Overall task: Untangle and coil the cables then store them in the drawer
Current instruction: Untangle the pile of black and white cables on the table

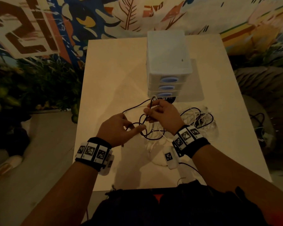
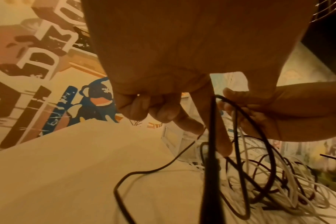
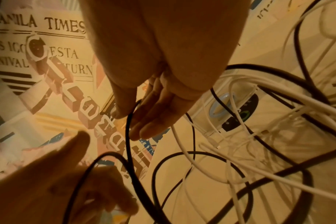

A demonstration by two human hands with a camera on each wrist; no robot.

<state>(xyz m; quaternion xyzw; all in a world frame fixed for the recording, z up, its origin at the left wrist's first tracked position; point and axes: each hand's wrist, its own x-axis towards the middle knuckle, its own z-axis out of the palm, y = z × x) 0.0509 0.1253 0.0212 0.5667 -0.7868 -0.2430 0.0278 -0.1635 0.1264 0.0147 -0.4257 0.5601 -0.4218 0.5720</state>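
Observation:
A black cable (image 1: 152, 103) and several white cables (image 1: 198, 119) lie tangled on the table in front of a white three-drawer unit (image 1: 167, 54); all its drawers are closed. My right hand (image 1: 149, 110) pinches a raised loop of the black cable (image 3: 128, 136) between thumb and fingers, just in front of the bottom drawer (image 1: 166, 94). To its left, my left hand (image 1: 134, 126) holds another stretch of the same black cable (image 2: 211, 181) in its curled fingers, index finger pointing out toward the tangle. Most of the white cables (image 2: 290, 181) are heaped to the right of my right wrist.
The pale table (image 1: 113, 70) has bare surface to the left of and behind my hands. Its left edge drops to a floor with green plants (image 1: 31, 88). A painted mural wall rises behind. Dark cloth (image 1: 170, 201) lies at the table's near edge.

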